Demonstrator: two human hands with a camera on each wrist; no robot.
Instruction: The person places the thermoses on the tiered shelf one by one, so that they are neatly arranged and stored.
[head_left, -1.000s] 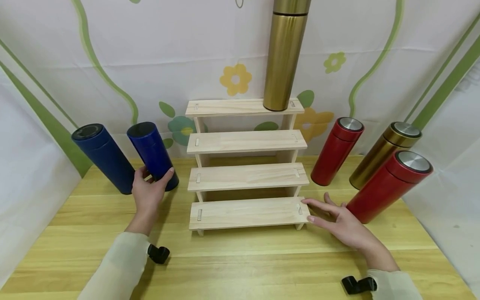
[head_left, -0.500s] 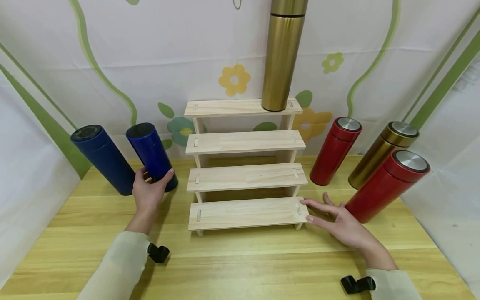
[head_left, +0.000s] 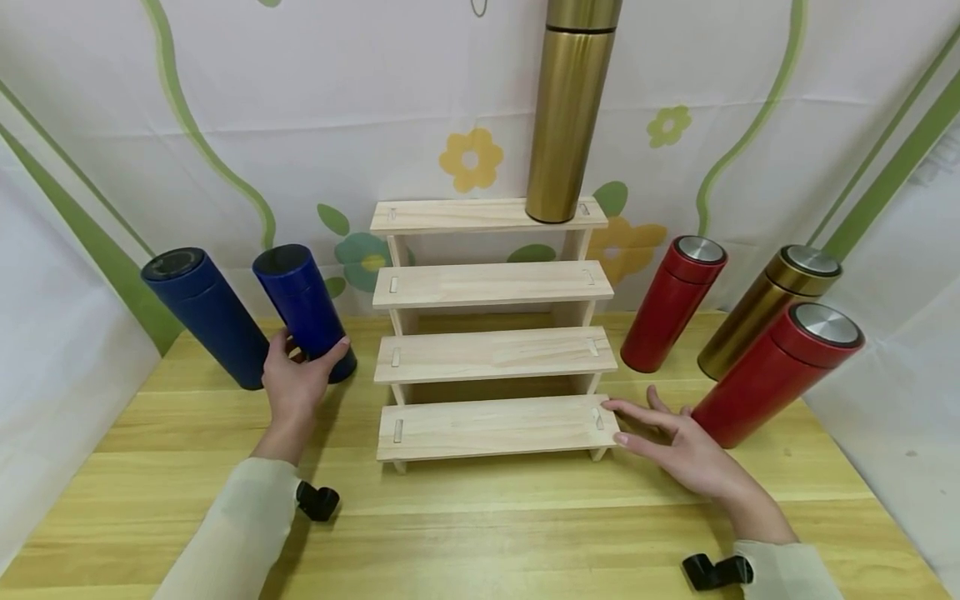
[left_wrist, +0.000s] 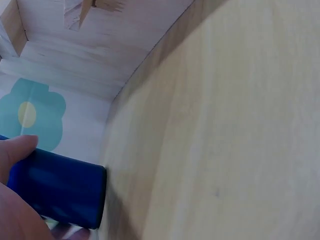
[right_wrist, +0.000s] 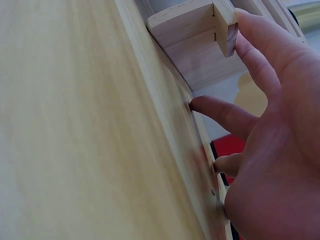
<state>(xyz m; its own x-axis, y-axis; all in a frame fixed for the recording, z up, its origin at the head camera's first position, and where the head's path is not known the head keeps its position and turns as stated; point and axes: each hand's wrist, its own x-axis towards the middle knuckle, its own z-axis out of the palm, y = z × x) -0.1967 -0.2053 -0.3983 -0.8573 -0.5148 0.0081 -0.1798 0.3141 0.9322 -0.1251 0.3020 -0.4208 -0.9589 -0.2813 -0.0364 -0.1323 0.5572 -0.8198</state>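
My left hand [head_left: 296, 379] grips a blue thermos [head_left: 302, 292] low on its body, thumb on the near side. In the left wrist view the thermos [left_wrist: 62, 187] has its base right at the tabletop. A darker blue thermos [head_left: 206, 312] stands just left of it. My right hand [head_left: 693, 454] touches the right end of the lowest step of a four-tier wooden stand [head_left: 495, 429]; its fingers are extended. The right wrist view shows fingertips at the step's end [right_wrist: 227, 30] and other fingers of the right hand [right_wrist: 280, 105] reaching down to the table.
A gold thermos [head_left: 570, 125] stands on the top step, toward its right end. Right of the stand are a red thermos [head_left: 671, 304], a shorter gold thermos [head_left: 772, 312] and a nearer red thermos [head_left: 776, 375]. A flower-patterned cloth [head_left: 337, 75] hangs behind the wooden table [head_left: 480, 542].
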